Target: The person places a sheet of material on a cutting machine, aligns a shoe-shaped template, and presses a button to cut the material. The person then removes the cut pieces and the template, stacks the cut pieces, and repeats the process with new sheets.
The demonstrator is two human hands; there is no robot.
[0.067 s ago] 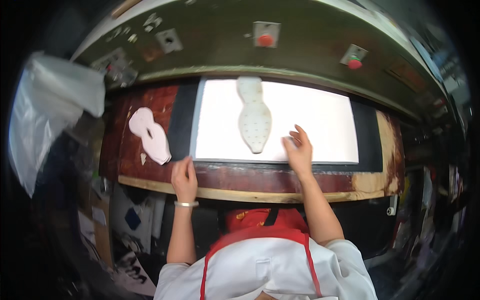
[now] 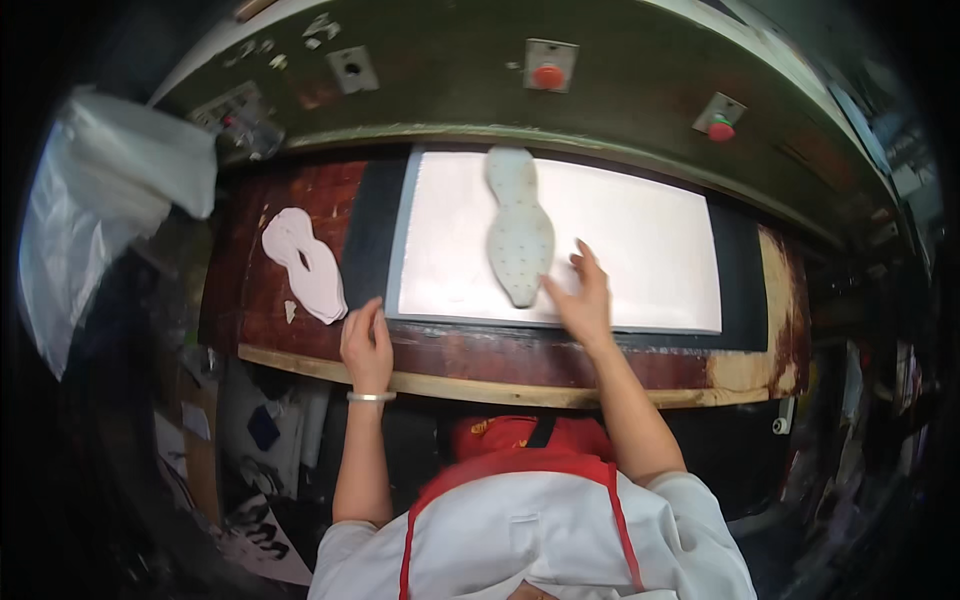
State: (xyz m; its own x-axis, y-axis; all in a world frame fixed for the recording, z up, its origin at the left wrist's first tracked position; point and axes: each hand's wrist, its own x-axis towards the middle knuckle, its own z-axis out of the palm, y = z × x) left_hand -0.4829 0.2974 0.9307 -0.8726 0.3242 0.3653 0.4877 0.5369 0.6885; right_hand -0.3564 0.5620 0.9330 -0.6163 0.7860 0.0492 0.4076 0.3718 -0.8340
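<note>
A pale grey-green, two-lobed flat form with rows of small dots, apparently a cutting die (image 2: 521,240), lies upright in the picture on a white sheet (image 2: 640,250). My right hand (image 2: 585,300) is over the sheet just right of the die's lower end. Its thumb reaches toward the die's edge and the fingers are apart, with nothing in them; whether the thumb touches cannot be made out. My left hand (image 2: 367,345), wearing a bangle, hovers by the board's front edge, loosely curved and holding nothing. Beside it on the left rests a stack of pale pink cut pieces (image 2: 318,280) with a slit opening.
Under the sheet is a dark mat (image 2: 370,230) on a worn red-brown board (image 2: 480,362). Behind stands a green machine beam (image 2: 440,100) with a red button (image 2: 548,76) and a green-and-red button (image 2: 720,128). A clear plastic bag (image 2: 110,210) hangs at far left; a small scrap (image 2: 290,312) lies near the stack.
My right hand has moved left, nearer the die's lower end. My left hand has shifted slightly up and left. The whole view has shifted a little.
</note>
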